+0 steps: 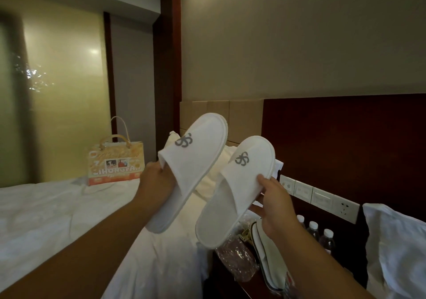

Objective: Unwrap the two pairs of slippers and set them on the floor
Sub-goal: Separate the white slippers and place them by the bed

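Observation:
Two white open-backed slippers with a grey logo on the toe are held up in the air in front of me, unwrapped. My left hand grips the left slipper at its opening, toe pointing up and away. My right hand holds the right slipper by its side edge, thumb on top. Below them, on the dark bedside stand, lies crumpled clear plastic wrap. Beside it sits a white flat item with a dark edge, possibly another slipper pair; I cannot tell.
A white bed fills the left, with a printed gift bag on it. Three water bottles stand on the dark stand by a wall switch panel. A white pillow lies at the right.

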